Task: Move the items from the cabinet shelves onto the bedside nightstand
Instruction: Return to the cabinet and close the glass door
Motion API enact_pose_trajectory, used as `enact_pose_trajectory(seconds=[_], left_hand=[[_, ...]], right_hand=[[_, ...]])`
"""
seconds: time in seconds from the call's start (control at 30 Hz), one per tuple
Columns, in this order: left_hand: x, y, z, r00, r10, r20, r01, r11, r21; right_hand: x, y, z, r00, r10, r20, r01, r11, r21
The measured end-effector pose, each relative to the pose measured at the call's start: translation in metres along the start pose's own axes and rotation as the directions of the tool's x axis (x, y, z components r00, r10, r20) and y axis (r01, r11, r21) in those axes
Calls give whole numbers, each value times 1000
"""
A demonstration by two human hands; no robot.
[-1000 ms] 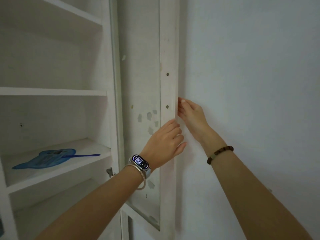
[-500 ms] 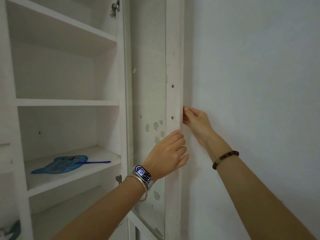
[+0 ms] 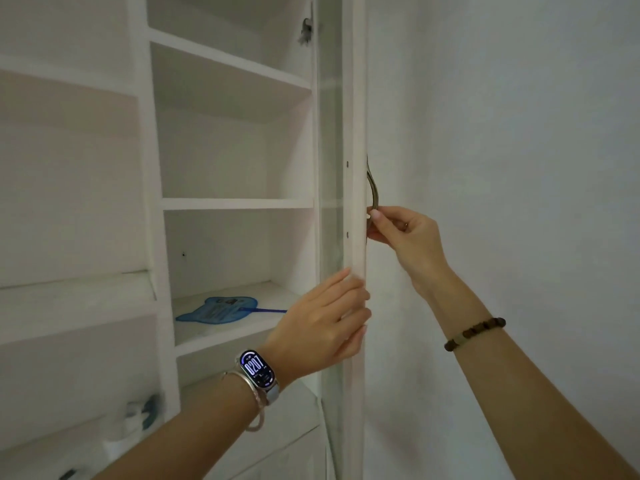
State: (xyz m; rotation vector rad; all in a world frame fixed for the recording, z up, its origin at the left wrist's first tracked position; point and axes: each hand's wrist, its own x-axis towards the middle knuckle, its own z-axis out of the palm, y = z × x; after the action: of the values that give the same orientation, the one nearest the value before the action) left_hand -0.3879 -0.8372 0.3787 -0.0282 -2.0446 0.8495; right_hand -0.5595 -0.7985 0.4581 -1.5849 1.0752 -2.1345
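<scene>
Cabinet door (image 3: pixel 353 133), white-framed with a glass pane, stood open and edge-on between the two hands. Right hand (image 3: pixel 405 237) pinched the curved metal handle (image 3: pixel 373 192) on the door's far face, thumb and fingers closed around its lower end. Left hand (image 3: pixel 325 323) lay below and left of the right hand, fingers curled loosely against the door's edge, touching it; whether they actually gripped the frame could not be told. A lit smartwatch (image 3: pixel 256 370) and bangles sat on the left wrist, a bead bracelet (image 3: pixel 474 332) on the right. Blue hand fan (image 3: pixel 221 308), its thin handle pointing toward the door, rested flat on a shelf (image 3: pixel 214 334) just left of the left hand. Small blurred items (image 3: pixel 138 415) lay on a lower shelf, down and left of the left forearm. Plain wall (image 3: pixel 519 133) filled the space right of the right hand.
</scene>
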Motion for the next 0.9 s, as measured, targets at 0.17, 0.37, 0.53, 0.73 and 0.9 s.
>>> enact_pose_trajectory(seconds=[0.17,0.37,0.53,0.73,0.9], left_hand=[[-39,-20,-32,995,-41,92,32,994,102],[-84,-44,-67,964,-190,186,148,965,218],[-126,-65,-75,897,-367,247,252,883,396],[-170,-93,-73,833,-457,312,265,825,499],[-192,-119,-68,815,-462,349,233,813,533]], right_hand=[[-8,2,52,999,-41,25,39,996,85],[-5,9,118,993,-73,93,73,997,-5],[7,27,176,983,-63,174,79,993,-84],[25,48,229,980,-79,183,106,984,-141],[36,63,255,980,-133,150,161,968,-194]])
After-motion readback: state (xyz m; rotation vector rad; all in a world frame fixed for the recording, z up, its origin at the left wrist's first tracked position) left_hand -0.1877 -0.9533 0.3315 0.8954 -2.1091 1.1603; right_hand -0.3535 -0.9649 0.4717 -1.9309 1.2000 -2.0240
